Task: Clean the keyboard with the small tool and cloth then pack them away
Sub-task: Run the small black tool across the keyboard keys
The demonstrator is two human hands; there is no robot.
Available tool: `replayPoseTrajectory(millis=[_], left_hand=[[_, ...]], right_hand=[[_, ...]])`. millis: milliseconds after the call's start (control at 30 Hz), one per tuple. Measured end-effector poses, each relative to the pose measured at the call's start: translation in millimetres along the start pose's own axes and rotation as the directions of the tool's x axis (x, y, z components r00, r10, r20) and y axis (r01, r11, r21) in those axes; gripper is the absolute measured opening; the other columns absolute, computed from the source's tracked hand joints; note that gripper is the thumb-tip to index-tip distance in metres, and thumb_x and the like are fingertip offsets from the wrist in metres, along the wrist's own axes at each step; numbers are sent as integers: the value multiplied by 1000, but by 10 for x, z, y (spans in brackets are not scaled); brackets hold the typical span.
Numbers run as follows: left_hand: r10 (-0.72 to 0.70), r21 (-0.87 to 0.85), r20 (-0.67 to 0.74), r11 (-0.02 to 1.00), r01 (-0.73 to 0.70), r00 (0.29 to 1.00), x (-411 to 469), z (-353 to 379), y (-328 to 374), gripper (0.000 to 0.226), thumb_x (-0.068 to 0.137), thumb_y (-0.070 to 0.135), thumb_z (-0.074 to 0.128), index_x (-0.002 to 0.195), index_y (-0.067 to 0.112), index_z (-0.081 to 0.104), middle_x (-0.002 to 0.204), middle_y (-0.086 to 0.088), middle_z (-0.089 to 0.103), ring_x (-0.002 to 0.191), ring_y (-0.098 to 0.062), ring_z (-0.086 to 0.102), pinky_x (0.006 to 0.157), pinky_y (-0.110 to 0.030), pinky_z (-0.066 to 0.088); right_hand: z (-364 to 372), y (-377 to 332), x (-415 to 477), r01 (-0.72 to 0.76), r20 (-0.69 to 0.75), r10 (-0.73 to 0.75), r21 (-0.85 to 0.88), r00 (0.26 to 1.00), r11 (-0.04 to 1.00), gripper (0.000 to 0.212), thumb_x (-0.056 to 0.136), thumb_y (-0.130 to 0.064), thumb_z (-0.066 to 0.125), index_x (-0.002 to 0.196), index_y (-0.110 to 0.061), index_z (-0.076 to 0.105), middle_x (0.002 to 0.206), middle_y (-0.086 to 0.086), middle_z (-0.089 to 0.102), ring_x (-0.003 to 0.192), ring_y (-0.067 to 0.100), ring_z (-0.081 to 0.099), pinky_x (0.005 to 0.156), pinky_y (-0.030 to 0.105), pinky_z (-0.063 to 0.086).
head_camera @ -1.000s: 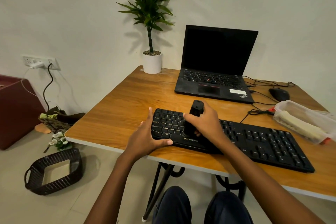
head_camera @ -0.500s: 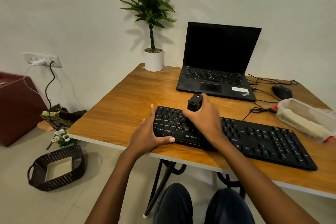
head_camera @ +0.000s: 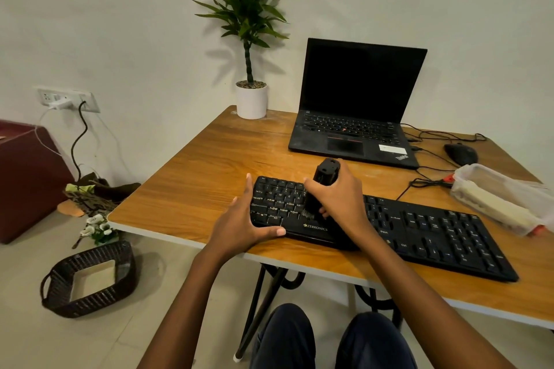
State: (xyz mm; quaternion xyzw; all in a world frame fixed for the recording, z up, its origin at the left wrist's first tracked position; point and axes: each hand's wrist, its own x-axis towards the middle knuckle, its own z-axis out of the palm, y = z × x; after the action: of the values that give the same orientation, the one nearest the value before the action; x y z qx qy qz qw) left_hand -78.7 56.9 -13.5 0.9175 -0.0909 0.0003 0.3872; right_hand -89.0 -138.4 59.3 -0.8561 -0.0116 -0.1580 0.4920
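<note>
While our right hand (head_camera: 338, 201) keeps its fingers (head_camera: 313, 186) wrapped around the small black stubby-handled cleaning brush (head_camera: 322, 186), the bristles press down among the keys at the left part of the long black plastic keyboard (head_camera: 434, 234). Our left hand (head_camera: 242, 225) clamps the keyboard's left end, thumb on the front edge and fingers spread along the side, steadying it on the brown wood-grain worktop (head_camera: 195, 189).

We judge the brushing step to be in hand, with most of the keyboard to the right not yet covered. To do it well, we should hold the brush near upright, sweep in short strokes along each row so the bristles reach between the keys, and work from left to right, shifting the bracing hand only when needed. Light pressure matters; leaning hard could splay the bristles or pop a keycap.

Near the keyboard's right end sits a clear plastic lidded box (head_camera: 503, 198), likely where the tools go afterwards. We cannot tell whether the pale thing inside is the cloth.
</note>
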Motion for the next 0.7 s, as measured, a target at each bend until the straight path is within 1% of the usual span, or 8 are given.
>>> replayPoseTrajectory(millis=[100, 167, 300, 400, 467, 567, 633, 700], left_hand=[[0, 10, -6, 1000, 0, 1000, -3, -4, -4, 139, 34, 95, 53, 137, 46, -27, 156, 3, 23, 143, -25, 22, 107, -51, 36], [-3, 8, -2, 1000, 3, 1000, -2, -8, -3, 140, 35, 94, 54, 138, 45, -27, 157, 4, 22, 143, -25, 21, 107, -51, 36], [-5, 0, -8, 1000, 5, 1000, -8, -10, 2, 141, 38, 91, 58, 142, 42, -24, 156, 2, 23, 143, -25, 22, 108, -51, 35], [2, -6, 0, 1000, -2, 1000, -19, -11, 5, 140, 39, 90, 58, 142, 42, -24, 156, 1, 25, 143, -26, 23, 107, -51, 36], [5, -10, -1, 1000, -5, 1000, -21, -10, 13, 140, 39, 89, 58, 142, 41, -23, 155, 1, 26, 142, -26, 24, 107, -51, 37], [3, -16, -4, 1000, -3, 1000, -21, -7, 15, 141, 40, 85, 60, 145, 37, -21, 155, -1, 28, 141, -27, 26, 107, -51, 37], [0, -17, -5, 1000, 0, 1000, -20, -5, 12, 141, 39, 86, 59, 144, 38, -22, 154, -1, 28, 142, -27, 25, 107, -51, 37], [3, -13, -5, 1000, -3, 1000, -16, -6, 10, 141, 38, 89, 58, 143, 39, -23, 155, 0, 27, 142, -27, 25, 107, -51, 37]], right_hand=[[27, 7, -20, 8, 91, -10, 24, 996, 1000, 30, 79, -30, 71, 95, -21, 47, 77, 1, 60, 54, 22, 62, 42, 27, 51], [3, 24, 12, 19, 47, -18, -10, 999, 1000, 30, 78, -30, 70, 93, -22, 46, 77, 1, 59, 60, 21, 61, 49, 30, 51], [-104, -16, 183, 127, -59, -163, -396, 985, 909, 32, 75, -33, 67, 93, -18, 46, 71, -5, 53, 62, 14, 52, 55, 28, 45], [-138, -154, 213, 137, -52, -138, -22, 989, 990, 23, 77, -15, 66, 88, -15, 47, 71, -5, 52, 65, 7, 51, 61, 24, 45], [-154, -162, 205, 60, 52, -69, 151, 996, 987, 24, 80, -10, 65, 91, -17, 46, 78, -6, 52, 72, 6, 53, 64, 19, 46], [-114, -37, 183, -17, 298, 5, 36, 954, 999, 21, 81, -16, 66, 90, -16, 48, 81, -2, 53, 74, 12, 55, 64, 24, 47], [-95, 1, 180, 85, 240, -48, -146, 970, 986, 21, 78, -21, 67, 86, -17, 48, 76, -2, 52, 70, 17, 53, 62, 30, 47], [-94, -15, 199, 119, 199, -92, -128, 976, 985, 22, 78, -21, 67, 90, -16, 48, 75, -1, 52, 71, 18, 53, 64, 33, 48]])
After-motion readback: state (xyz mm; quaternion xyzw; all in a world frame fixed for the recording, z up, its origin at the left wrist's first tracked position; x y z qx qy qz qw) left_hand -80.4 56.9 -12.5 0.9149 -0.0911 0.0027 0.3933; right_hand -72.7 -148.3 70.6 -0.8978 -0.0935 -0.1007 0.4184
